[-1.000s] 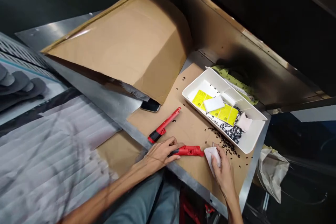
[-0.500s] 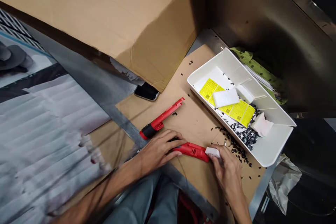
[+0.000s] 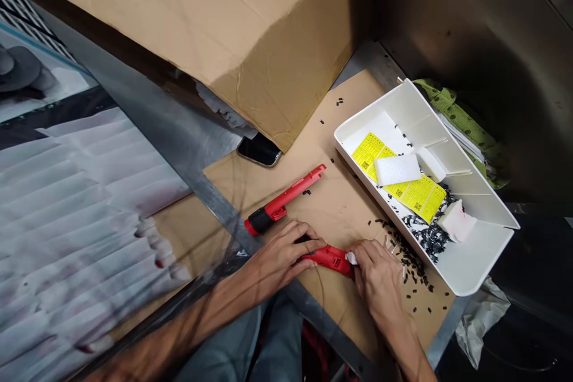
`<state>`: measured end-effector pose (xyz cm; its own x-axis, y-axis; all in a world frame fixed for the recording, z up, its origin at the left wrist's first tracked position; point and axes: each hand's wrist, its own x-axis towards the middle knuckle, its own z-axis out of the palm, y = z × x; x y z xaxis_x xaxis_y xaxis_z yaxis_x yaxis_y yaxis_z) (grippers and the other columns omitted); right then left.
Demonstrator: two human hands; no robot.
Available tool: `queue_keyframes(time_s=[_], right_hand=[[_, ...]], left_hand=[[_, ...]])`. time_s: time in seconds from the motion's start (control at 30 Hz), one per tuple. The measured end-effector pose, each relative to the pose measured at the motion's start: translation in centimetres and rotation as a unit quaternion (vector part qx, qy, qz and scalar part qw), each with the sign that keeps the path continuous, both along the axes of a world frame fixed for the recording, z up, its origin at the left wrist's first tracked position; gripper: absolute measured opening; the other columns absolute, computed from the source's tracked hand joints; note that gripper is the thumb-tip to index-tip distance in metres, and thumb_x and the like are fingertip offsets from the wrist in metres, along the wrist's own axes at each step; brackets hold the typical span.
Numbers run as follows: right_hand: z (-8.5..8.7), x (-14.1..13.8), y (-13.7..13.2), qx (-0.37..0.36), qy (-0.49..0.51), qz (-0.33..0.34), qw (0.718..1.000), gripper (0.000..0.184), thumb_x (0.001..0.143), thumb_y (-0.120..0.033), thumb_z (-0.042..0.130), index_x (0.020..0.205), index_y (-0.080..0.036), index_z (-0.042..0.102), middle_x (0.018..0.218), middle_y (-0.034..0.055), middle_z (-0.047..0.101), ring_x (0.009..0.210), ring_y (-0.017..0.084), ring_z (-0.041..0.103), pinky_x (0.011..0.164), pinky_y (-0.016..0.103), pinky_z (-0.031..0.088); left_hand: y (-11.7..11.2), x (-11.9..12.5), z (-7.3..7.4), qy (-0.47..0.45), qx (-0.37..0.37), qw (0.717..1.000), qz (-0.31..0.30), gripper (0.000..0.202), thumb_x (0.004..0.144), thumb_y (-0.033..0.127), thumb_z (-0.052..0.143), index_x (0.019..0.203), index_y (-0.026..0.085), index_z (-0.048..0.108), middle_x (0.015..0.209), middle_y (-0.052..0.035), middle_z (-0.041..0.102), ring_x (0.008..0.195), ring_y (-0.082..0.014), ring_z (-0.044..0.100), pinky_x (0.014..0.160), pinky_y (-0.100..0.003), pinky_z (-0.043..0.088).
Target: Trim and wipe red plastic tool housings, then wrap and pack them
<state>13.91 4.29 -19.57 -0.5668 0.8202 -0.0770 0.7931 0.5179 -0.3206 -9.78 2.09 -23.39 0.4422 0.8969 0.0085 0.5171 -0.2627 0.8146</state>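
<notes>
Near the front edge of the cardboard-covered bench, my left hand [image 3: 290, 250] grips the left part of a red plastic housing piece [image 3: 330, 258], with thumb and fingers closed round it. My right hand [image 3: 378, 274] pinches a small white sponge block [image 3: 351, 258] against the right end of that piece; most of the sponge is hidden by the fingers. Another red and black housing piece [image 3: 286, 197] lies just beyond my left hand. Small black parts [image 3: 412, 265] are scattered beside my right hand, along the white bin.
A white plastic bin [image 3: 487, 256] holds yellow label sheets [image 3: 418, 197], white sponge blocks [image 3: 397, 169] and black parts. A large cardboard box [image 3: 286, 59] stands at the back left, with a phone [image 3: 259, 150] at its corner. Wrapped white rolls [image 3: 89, 221] lie on the left.
My right hand has turned over and moved slightly left, bringing the sponge onto the red piece's end and covering more of it. The whole view has shifted a little.
</notes>
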Motion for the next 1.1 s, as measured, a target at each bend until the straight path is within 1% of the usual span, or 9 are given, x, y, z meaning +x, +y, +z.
queue_keyframes(time_s=[0.13, 0.2, 0.33, 0.5, 0.67, 0.83, 0.9, 1.03, 1.1], right_hand=[[0.0, 0.1, 0.2, -0.029, 0.000, 0.011, 1.000, 0.026, 0.082, 0.001, 0.045, 0.083, -0.021, 0.058, 0.085, 0.0034, 0.065, 0.079, 0.020, 0.056, 0.070, 0.030, 0.037], [0.1, 0.0, 0.3, -0.029, -0.010, 0.011, 0.999, 0.026, 0.083, 0.001, 0.045, 0.084, -0.021, 0.059, 0.083, 0.0031, 0.064, 0.077, 0.019, 0.056, 0.069, 0.030, 0.036], [0.1, -0.5, 0.7, -0.017, -0.026, 0.022, 0.999, 0.024, 0.083, -0.001, 0.046, 0.079, -0.021, 0.058, 0.079, 0.0024, 0.063, 0.074, 0.019, 0.055, 0.067, 0.031, 0.035], [0.4, -0.2, 1.0, -0.033, -0.034, 0.025, 0.999, 0.024, 0.083, 0.000, 0.046, 0.081, -0.021, 0.059, 0.077, 0.0017, 0.064, 0.073, 0.018, 0.056, 0.065, 0.030, 0.035], [0.8, -0.4, 1.2, -0.012, -0.057, 0.043, 0.997, 0.023, 0.082, -0.001, 0.047, 0.077, -0.020, 0.058, 0.074, 0.0023, 0.063, 0.068, 0.018, 0.054, 0.062, 0.030, 0.031], [0.6, -0.2, 1.1, -0.035, -0.043, 0.026, 0.998, 0.021, 0.082, -0.002, 0.048, 0.080, -0.021, 0.058, 0.076, 0.0010, 0.063, 0.071, 0.018, 0.055, 0.063, 0.029, 0.032], [0.5, -0.5, 1.2, -0.035, -0.046, 0.031, 0.998, 0.021, 0.082, -0.002, 0.048, 0.079, -0.021, 0.057, 0.076, 0.0013, 0.063, 0.071, 0.018, 0.056, 0.063, 0.029, 0.032], [0.5, -1.1, 1.4, -0.026, -0.055, 0.048, 0.997, 0.020, 0.082, -0.003, 0.050, 0.078, -0.021, 0.057, 0.078, 0.0022, 0.064, 0.073, 0.019, 0.056, 0.062, 0.030, 0.031], [0.6, -1.0, 1.3, -0.030, -0.056, 0.038, 0.997, 0.020, 0.082, -0.003, 0.049, 0.079, -0.021, 0.058, 0.078, 0.0019, 0.064, 0.072, 0.019, 0.056, 0.062, 0.031, 0.031]], left_hand=[[0.0, 0.1, 0.3, 0.005, -0.019, 1.000, 0.010, 0.026, 0.095, 0.026, 0.054, 0.120, 0.022, 0.064, 0.109, -0.0064, 0.059, 0.102, -0.0192, 0.054, 0.091, -0.030, 0.046], [0.0, 0.2, 0.3, 0.001, -0.027, 1.000, 0.014, 0.027, 0.095, 0.027, 0.054, 0.120, 0.023, 0.064, 0.109, -0.0062, 0.059, 0.102, -0.0193, 0.055, 0.090, -0.031, 0.046], [0.0, 0.3, 0.4, -0.002, -0.041, 0.999, 0.020, 0.028, 0.095, 0.036, 0.054, 0.119, 0.025, 0.065, 0.108, -0.0059, 0.060, 0.101, -0.0202, 0.055, 0.087, -0.032, 0.047], [0.2, 0.4, 0.7, 0.012, -0.056, 0.998, 0.015, 0.029, 0.094, 0.031, 0.056, 0.121, 0.026, 0.065, 0.109, -0.0054, 0.060, 0.102, -0.0206, 0.055, 0.088, -0.032, 0.047], [0.1, 0.5, 0.5, 0.015, -0.053, 0.998, 0.021, 0.030, 0.093, 0.031, 0.059, 0.122, 0.026, 0.065, 0.108, -0.0055, 0.060, 0.102, -0.0215, 0.055, 0.087, -0.033, 0.047], [0.1, 0.3, 0.8, 0.013, -0.062, 0.998, 0.013, 0.033, 0.094, 0.035, 0.056, 0.125, 0.027, 0.063, 0.110, -0.0058, 0.059, 0.103, -0.0213, 0.054, 0.089, -0.033, 0.047], [0.2, 0.2, 0.9, 0.015, -0.061, 0.998, 0.011, 0.034, 0.094, 0.036, 0.055, 0.126, 0.027, 0.063, 0.111, -0.0060, 0.060, 0.103, -0.0215, 0.054, 0.089, -0.034, 0.047], [0.3, 0.2, 1.0, 0.021, -0.060, 0.998, 0.012, 0.030, 0.094, 0.033, 0.057, 0.122, 0.026, 0.065, 0.109, -0.0056, 0.060, 0.103, -0.0214, 0.055, 0.089, -0.034, 0.046], [0.3, 0.2, 1.0, 0.020, -0.055, 0.998, 0.011, 0.029, 0.093, 0.032, 0.058, 0.121, 0.026, 0.066, 0.109, -0.0053, 0.061, 0.102, -0.0211, 0.055, 0.088, -0.033, 0.047]])
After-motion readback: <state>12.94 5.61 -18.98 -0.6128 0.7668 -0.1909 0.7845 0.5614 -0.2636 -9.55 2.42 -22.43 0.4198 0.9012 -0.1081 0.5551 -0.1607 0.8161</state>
